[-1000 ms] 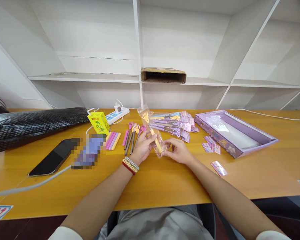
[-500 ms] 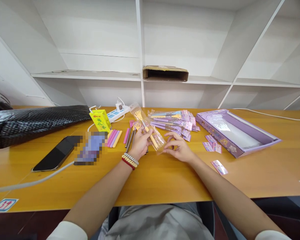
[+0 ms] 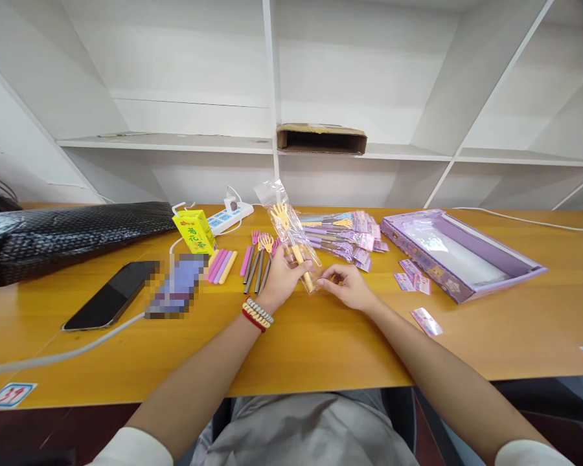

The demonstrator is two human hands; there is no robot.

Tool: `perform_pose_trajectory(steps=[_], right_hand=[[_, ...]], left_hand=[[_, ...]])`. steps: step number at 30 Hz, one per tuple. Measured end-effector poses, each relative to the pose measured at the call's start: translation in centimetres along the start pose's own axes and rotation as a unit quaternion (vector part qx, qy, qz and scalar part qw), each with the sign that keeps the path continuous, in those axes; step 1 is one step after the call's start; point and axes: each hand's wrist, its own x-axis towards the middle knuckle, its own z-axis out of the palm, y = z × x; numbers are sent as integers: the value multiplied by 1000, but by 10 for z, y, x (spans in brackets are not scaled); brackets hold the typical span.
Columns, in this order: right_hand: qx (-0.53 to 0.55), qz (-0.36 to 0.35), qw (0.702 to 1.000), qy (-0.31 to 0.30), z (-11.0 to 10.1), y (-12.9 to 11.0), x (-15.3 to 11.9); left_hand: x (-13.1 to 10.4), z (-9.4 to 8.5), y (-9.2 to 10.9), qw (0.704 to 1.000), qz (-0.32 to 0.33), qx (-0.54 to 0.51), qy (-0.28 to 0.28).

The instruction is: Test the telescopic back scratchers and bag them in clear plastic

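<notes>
Over a wooden surface (image 3: 320,353), the left hand (image 3: 286,277) grips a clear bag (image 3: 296,228) containing a yellow hand-shaped scratcher (image 3: 297,251), tilted, head up. The right hand (image 3: 348,287) curls at the bag's lower end; whether it pinches it, I cannot tell. Bagged scratchers (image 3: 334,244) lie beyond, left of a purple box (image 3: 420,261).

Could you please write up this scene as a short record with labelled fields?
Left hand: the left hand grips a clear bag containing a yellow back scratcher
Right hand: the right hand is at the bag's lower end; contact unclear
Left of the hands: loose scratcher heads on rods, coloured handles, drink carton, dark phone
Beyond the hands: bagged scratchers
Right of the hands: loose cards, purple box
</notes>
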Motion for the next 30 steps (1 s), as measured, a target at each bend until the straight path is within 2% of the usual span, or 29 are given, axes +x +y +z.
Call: perform_pose_trajectory(steps=[8, 11, 16, 19, 27, 30], right_hand=[[45, 21, 998, 41, 1, 3, 2], [60, 35, 997, 35, 1, 5, 3], [26, 78, 996, 32, 2, 10, 7], [36, 103, 994, 21, 3, 14, 8], [213, 156, 965, -3, 7, 9, 8], [233, 167, 958, -8, 8, 10, 8]], left_hand=[[0, -1, -4, 995, -14, 84, -43], [0, -1, -4, 995, -32, 75, -60], [0, -2, -4, 994, -76, 28, -79], [-1, -4, -6, 989, -92, 29, -110], [-7, -3, -12, 980, -80, 27, -178], [-6, -2, -9, 979, -91, 47, -176]])
